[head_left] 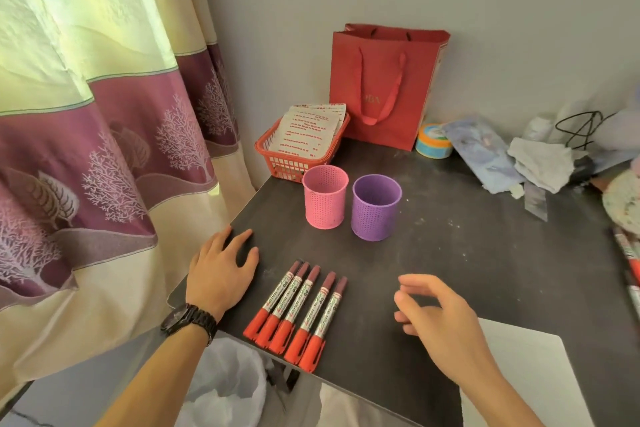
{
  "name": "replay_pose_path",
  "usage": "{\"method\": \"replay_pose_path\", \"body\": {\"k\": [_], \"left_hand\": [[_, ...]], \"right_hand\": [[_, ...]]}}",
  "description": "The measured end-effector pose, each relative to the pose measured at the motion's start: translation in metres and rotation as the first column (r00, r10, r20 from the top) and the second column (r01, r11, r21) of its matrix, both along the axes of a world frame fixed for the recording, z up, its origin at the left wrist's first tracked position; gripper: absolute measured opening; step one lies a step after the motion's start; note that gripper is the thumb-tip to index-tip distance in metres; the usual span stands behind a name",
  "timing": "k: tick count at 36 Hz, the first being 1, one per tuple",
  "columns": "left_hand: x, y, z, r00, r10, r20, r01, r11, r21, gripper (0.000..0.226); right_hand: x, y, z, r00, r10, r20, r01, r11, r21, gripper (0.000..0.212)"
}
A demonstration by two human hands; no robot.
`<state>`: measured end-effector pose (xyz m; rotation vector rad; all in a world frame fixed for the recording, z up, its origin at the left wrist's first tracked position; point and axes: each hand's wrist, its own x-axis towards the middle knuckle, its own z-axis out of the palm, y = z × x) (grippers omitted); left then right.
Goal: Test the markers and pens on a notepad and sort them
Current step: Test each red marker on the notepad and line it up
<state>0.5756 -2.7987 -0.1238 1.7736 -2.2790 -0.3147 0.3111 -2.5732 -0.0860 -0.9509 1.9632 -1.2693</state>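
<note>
Left hand [221, 274]: yours lies flat on the bench [467, 253] near its left edge, fingers straight and spread, holding nothing.
Right hand [440, 319]: yours hovers over the bench, fingers loosely curled, holding nothing.
Markers [298, 312]: five lie side by side between your hands at the near edge, red caps toward you.
Notepad [526, 374]: white, at the near right corner, partly under your right forearm.
Pink cup [325, 198]: upright, just left of the purple cup [375, 208]; both mouths open.
Basket [298, 163]: red, behind the cups; holds printed papers [308, 132].
Bag [384, 87]: red, against the wall; contents hidden.
Bin [225, 385]: below the bench; holds a white liner.
</note>
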Motion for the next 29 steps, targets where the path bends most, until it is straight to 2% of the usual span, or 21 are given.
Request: {"method": "replay_pose_path", "body": {"k": [4,6,8,10,12,14,16,18,20,23,26,29], "left_hand": [[0.001,0.002,0.005,1.000,-0.006,0.003,0.006,1.000,0.026,0.051],[-0.006,0.005,0.012,0.998,-0.001,-0.055,0.001,1.000,0.000,0.048],[-0.025,0.012,0.022,0.988,-0.035,-0.148,0.022,0.996,-0.089,0.041],[-0.059,0.029,0.033,0.966,-0.149,-0.213,0.109,0.976,-0.189,0.037],[-0.102,0.055,0.046,0.915,-0.310,-0.258,0.242,0.934,-0.263,0.036],[-0.149,0.086,0.057,0.817,-0.502,-0.285,0.402,0.849,-0.343,0.031],[-0.197,0.117,0.063,0.710,-0.652,-0.266,0.550,0.750,-0.368,0.026],[-0.244,0.145,0.064,0.628,-0.741,-0.237,0.667,0.670,-0.326,0.027],[-0.289,0.170,0.061,0.542,-0.815,-0.204,0.769,0.579,-0.270,0.030],[-0.354,0.199,0.058,0.453,-0.881,-0.135,0.873,0.469,-0.137,0.040],[-0.410,0.215,0.056,0.434,-0.899,-0.061,0.899,0.436,-0.026,0.050],[-0.453,0.222,0.053,0.466,-0.885,-0.005,0.885,0.465,0.026,0.051]], "right_hand": [[-0.037,0.053,0.009,0.982,-0.135,-0.130,0.127,0.989,-0.071,0.023],[-0.059,0.080,0.010,0.944,-0.231,-0.236,0.216,0.972,-0.088,0.027],[-0.081,0.107,0.008,0.897,-0.294,-0.329,0.282,0.956,-0.085,0.029],[-0.101,0.131,0.001,0.832,-0.316,-0.455,0.336,0.941,-0.039,0.030],[-0.119,0.152,-0.008,0.726,-0.300,-0.619,0.398,0.917,0.023,0.031],[-0.132,0.168,-0.022,0.631,-0.307,-0.713,0.436,0.900,-0.001,0.032],[-0.137,0.180,-0.036,0.563,-0.319,-0.763,0.430,0.901,-0.059,0.024],[-0.138,0.186,-0.048,0.572,-0.324,-0.753,0.413,0.907,-0.076,0.023],[-0.138,0.187,-0.052,0.628,-0.315,-0.711,0.407,0.913,-0.045,0.031],[-0.140,0.186,-0.052,0.666,-0.298,-0.684,0.401,0.916,-0.009,0.025],[-0.142,0.187,-0.052,0.700,-0.328,-0.634,0.402,0.915,-0.030,0.017],[-0.145,0.189,-0.054,0.742,-0.361,-0.565,0.410,0.911,-0.044,0.011]]}}
